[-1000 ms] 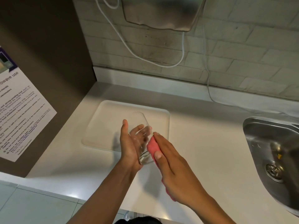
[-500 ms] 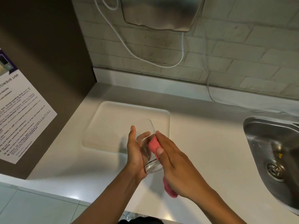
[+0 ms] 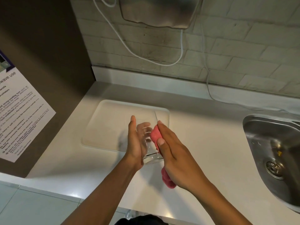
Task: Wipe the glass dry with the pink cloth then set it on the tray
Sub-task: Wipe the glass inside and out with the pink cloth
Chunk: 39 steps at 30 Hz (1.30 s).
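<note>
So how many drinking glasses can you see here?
1. A single clear drinking glass is held in the left hand above the white countertop, near the white rectangular tray, with a pink cloth pressed against it. No others are visible.

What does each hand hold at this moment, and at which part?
The left hand holds the glass around its side wall, base toward the camera. The right hand holds the pink cloth, pressed against the glass's other side, its tail hanging below.

Clear colourless drinking glass (image 3: 148, 143); plain pink cloth (image 3: 155, 135); white rectangular tray (image 3: 107, 124) on white countertop (image 3: 203, 143); silver steel sink (image 3: 276, 143); pale grey brick-pattern wall (image 3: 243, 54)
</note>
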Motion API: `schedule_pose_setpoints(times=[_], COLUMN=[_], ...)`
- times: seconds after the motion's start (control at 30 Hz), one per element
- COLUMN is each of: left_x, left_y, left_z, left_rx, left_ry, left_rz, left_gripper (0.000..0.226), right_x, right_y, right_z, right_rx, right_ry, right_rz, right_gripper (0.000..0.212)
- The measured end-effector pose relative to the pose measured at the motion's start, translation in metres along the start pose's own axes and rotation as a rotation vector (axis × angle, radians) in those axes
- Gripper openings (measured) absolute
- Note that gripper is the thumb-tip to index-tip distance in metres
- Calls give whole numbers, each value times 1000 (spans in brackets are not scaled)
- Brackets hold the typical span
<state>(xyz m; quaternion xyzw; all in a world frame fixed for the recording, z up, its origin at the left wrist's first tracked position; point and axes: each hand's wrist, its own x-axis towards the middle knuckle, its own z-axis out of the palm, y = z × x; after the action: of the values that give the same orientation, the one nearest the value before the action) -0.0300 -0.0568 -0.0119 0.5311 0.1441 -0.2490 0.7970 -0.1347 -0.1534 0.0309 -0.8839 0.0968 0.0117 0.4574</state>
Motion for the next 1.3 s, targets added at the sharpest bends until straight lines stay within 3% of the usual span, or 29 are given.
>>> schedule_pose_setpoints(times=[0.17, 0.23, 0.4, 0.6, 0.87, 0.97, 1.13, 1.3], left_x=[1, -1, -4, -3, -15, -6, -7, 3], left_y=[-5, -4, -9, 7, -7, 3, -4, 0], left_z=[-3, -4, -8, -3, 3, 0, -3, -9], left_rx=[283, 341, 239, 97, -17, -13, -15, -92], left_ry=[108, 86, 22, 64, -68, -35, -30, -34], left_rz=[142, 111, -5, -72, -167, -138, -130, -111], left_gripper=[66, 68, 95, 75, 87, 87, 87, 81], right_x=[3, 1, 2, -16, 1, -13, -6, -15], right_y=[8, 11, 12, 18, 3, 2, 7, -9], right_z=[4, 9, 23, 27, 1, 4, 1, 7], right_rx=[-126, -174, -248, -276, -89, -122, -90, -287], right_ry=[28, 30, 39, -8, 50, -11, -11, -75], right_rz=[-50, -63, -104, -129, -57, -135, -43, -162], right_gripper=[54, 56, 56, 54, 51, 48, 47, 51])
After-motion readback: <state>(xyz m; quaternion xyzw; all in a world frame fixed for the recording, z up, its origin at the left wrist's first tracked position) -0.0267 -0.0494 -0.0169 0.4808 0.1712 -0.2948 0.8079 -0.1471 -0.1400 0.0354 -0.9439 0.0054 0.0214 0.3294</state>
